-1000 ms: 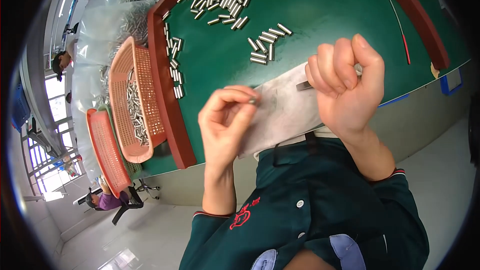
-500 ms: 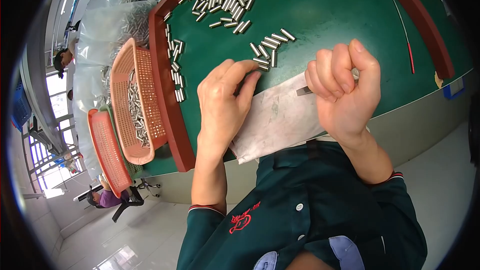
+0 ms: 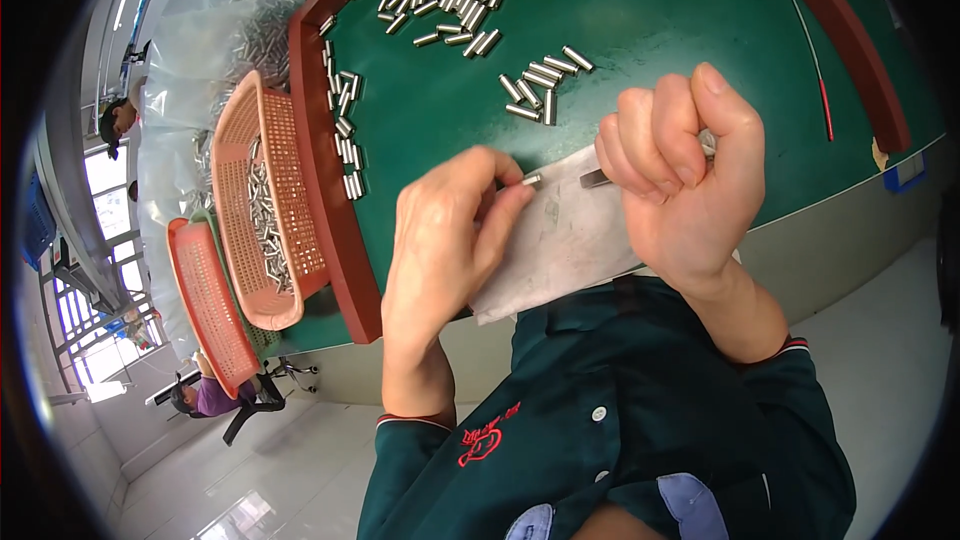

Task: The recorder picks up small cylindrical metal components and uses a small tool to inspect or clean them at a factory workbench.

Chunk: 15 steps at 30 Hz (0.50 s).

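Between the thumb and forefinger of my left hand (image 3: 445,230) is a small shiny metal cylinder (image 3: 532,180), its end pointing toward my right hand. My right hand (image 3: 690,165) is closed in a fist round a flat, dark metal tool (image 3: 595,179); only its short tip shows, and the rest is hidden in the fingers. Both hands are over a stained whitish cloth (image 3: 560,250) at the table's near edge. Just beyond the cloth lies a small group of loose metal cylinders (image 3: 545,72). A larger pile of the same cylinders (image 3: 460,0) spreads farther back.
The green table (image 3: 660,0) has raised brown-red rails (image 3: 335,230) at its sides. More cylinders (image 3: 345,125) line the left rail. Outside it stand an orange basket (image 3: 300,170) of metal pieces, a pink basket (image 3: 205,290) and clear bags (image 3: 190,70). A red-handled thin tool (image 3: 826,105) lies right.
My left hand has drawn back from the small group toward the cloth, taking one cylinder with it. My right hand has shifted slightly left, still round the flat tool.
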Each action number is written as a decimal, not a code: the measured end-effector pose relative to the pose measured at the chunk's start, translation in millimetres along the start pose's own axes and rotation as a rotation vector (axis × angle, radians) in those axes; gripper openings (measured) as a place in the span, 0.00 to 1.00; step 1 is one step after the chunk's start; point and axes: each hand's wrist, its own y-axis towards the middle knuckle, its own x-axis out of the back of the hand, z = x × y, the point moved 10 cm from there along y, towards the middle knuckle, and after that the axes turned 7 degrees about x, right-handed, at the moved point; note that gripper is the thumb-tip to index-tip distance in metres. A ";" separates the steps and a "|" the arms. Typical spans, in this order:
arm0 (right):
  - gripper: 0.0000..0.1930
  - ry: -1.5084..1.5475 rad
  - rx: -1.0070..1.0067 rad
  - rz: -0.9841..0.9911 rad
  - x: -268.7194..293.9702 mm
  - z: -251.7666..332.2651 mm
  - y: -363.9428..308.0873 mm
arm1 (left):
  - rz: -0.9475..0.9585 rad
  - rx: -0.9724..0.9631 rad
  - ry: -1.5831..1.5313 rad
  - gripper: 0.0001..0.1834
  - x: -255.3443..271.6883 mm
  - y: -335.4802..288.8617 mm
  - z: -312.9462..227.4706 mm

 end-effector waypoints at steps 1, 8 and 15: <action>0.22 0.010 -0.021 0.010 -3.5 -3.2 -1.1 | 0.035 0.032 -0.019 0.07 -2.5 -6.0 0.4; 0.22 -0.103 -0.120 0.036 -15.0 -24.6 -5.3 | -0.056 0.112 -0.172 0.05 -13.8 -17.5 21.6; 0.22 -0.105 -0.122 0.039 -20.4 -29.4 -3.6 | -0.046 0.117 -0.195 0.05 -14.2 -17.8 26.2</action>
